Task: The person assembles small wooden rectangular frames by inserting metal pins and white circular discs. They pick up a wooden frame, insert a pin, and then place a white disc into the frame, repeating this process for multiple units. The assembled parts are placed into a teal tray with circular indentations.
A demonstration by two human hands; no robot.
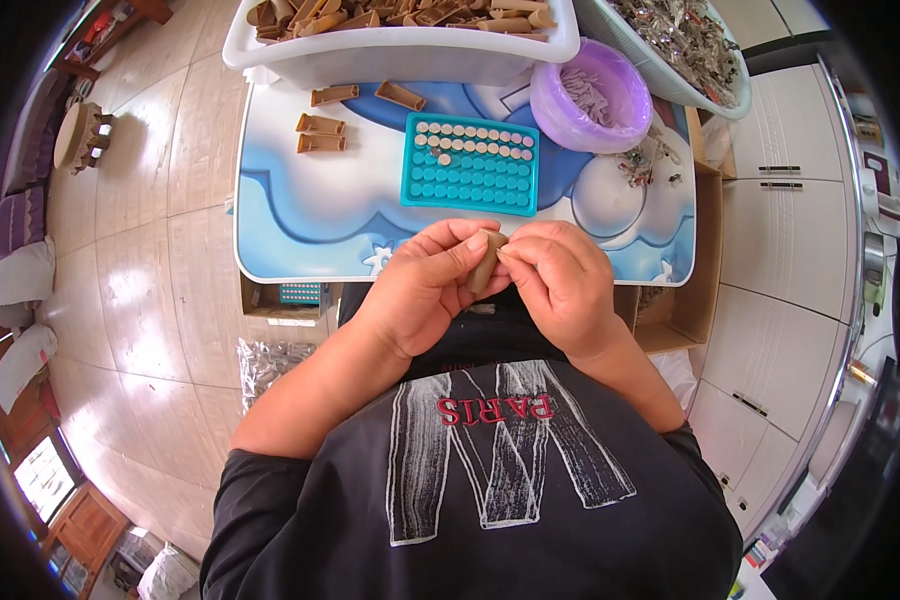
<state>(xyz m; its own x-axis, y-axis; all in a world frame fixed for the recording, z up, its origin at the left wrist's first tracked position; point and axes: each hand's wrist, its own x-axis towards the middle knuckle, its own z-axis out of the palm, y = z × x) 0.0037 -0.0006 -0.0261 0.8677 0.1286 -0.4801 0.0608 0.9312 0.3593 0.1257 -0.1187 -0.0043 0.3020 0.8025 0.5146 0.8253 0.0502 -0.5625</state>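
Observation:
Just past the table's near edge, my left hand (435, 268) is closed around a brown half-round plastic casing (485, 268), held tilted with its far end up. My right hand (562, 275) meets it from the other side, thumb and forefinger pinched at the casing's upper end. Whatever lies between those right fingertips is too small or hidden to make out. Beyond both hands sits a teal tray (470, 200) with rows of round holes. Small pale round discs (465, 131) fill its far rows, and one more disc (444, 160) lies in the row below.
Several brown casings (321, 125) lie on the blue-and-white table (300, 225), left of the tray. Behind stands a white tub (400, 62) heaped with more casings. A purple bowl (545, 105) of grey strips and a basket (735, 95) of metal pieces stand right; loose metal bits (647, 160) lie nearby.

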